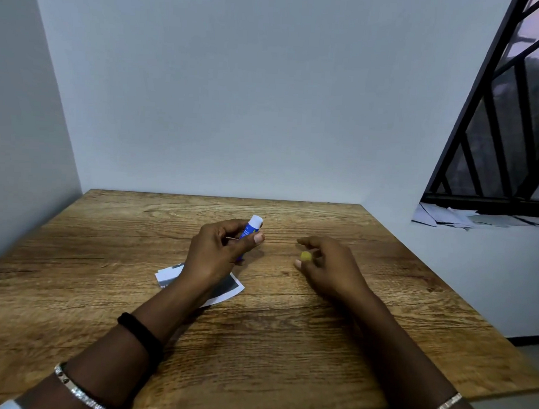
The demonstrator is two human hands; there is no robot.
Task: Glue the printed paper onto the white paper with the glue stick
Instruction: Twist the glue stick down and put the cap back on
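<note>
So the glue stick (250,227) is up off the wooden surface (287,344), held in the left grip (216,251), roughly mid-surface and a bit toward the far edge. It has a blue body with some pale print on the label that's too small to read, and a white end. It's tilted, with the white end pointing up and away to the right and poking out past the fingers. The thumb and curled fingers are wrapped round the blue part, and a sliver of blue shows again below the hand.

The right grip (327,265) is just off to the right, not touching the stick. It's pinching a small round yellow bit (305,256) between thumb and fingertips, low over the wood.

The printed paper (229,286) lies flat on the surface right under the left wrist, so most of it is hidden. What shows is a white border around a dark grey print on the right side, and a pale corner with more grey sticking out on the left. I honestly can't tell if that's one sheet or two.

The left forearm wears a black band (139,331), and there's a silver bangle (81,394) further up. A window (512,122) with black bars sits far right, with loose papers (453,217) on its sill.
</note>
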